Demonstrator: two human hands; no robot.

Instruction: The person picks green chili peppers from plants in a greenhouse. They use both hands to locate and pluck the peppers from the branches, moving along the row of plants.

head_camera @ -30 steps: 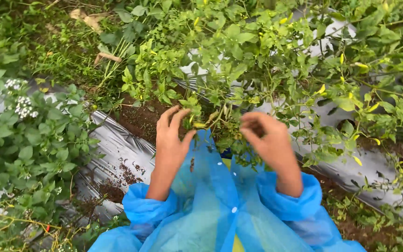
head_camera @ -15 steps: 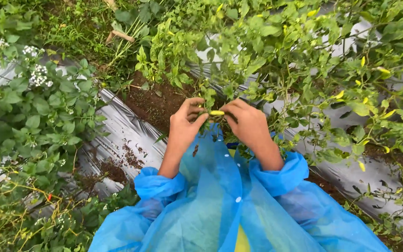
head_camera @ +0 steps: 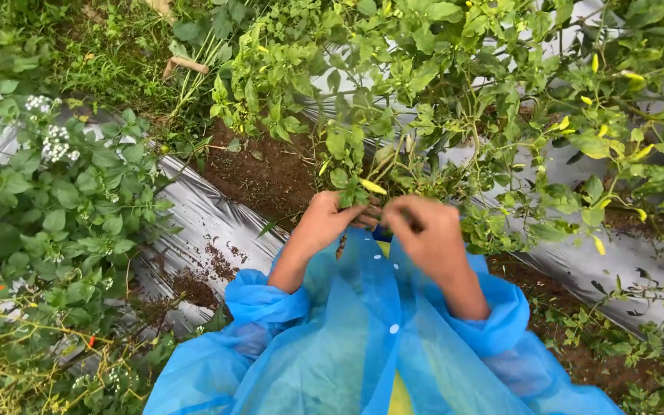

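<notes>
Just above the left hand and right hand, a slim yellow chili hangs; both hands pinch leafy green stems.

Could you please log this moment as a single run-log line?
left hand: at chilli plant stem, beside yellow chilli | right hand: fingers curled close to left | blue raincoat | silver mulch film
</notes>
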